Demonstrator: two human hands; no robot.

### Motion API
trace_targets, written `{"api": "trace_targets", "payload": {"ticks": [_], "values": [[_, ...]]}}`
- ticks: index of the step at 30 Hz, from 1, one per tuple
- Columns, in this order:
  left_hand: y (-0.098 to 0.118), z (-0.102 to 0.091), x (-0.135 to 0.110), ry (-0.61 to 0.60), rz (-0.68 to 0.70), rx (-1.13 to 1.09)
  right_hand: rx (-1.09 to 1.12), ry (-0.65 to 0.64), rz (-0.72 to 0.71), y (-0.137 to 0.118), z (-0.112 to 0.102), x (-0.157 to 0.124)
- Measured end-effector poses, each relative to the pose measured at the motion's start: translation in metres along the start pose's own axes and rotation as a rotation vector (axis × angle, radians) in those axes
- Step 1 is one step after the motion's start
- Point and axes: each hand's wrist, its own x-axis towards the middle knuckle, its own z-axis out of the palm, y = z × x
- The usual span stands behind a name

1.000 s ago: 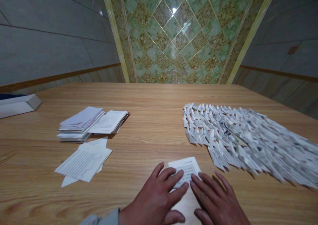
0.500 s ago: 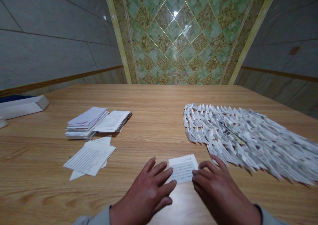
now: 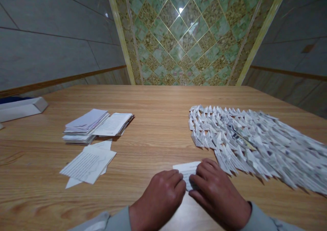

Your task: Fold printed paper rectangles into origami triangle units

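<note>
A small printed paper slip (image 3: 186, 167) lies on the wooden table (image 3: 158, 129) near its front edge. My left hand (image 3: 159, 198) has its fingers curled onto the slip's left edge. My right hand (image 3: 216, 193) pinches the slip's right side, fingers bent over it. Most of the slip is hidden under both hands. To the right, a wide spread of several folded paper pieces (image 3: 245, 141) lies in overlapping rows.
A stack of printed sheets (image 3: 95, 125) lies at the left, with loose sheets (image 3: 88, 163) in front of it. A white box (image 3: 21, 108) sits at the far left edge. Tiled walls rise behind the table.
Both hands went from flat and spread on the slip to curled and closed over it. The visible part of the slip has shrunk as its near part was folded.
</note>
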Motion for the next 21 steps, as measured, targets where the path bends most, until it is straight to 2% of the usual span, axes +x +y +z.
{"api": "trace_targets", "payload": {"ticks": [8,16,21], "values": [[-0.004,-0.003,-0.002,0.105,-0.068,-0.097,0.06,0.17,-0.148,-0.003,0.013,0.001],[-0.003,-0.003,-0.001,0.216,0.026,-0.069,0.063,0.213,-0.158,-0.009,0.013,0.006],[-0.01,-0.006,-0.002,0.225,0.007,-0.065,0.04,0.24,-0.15,-0.002,0.004,0.009]]}}
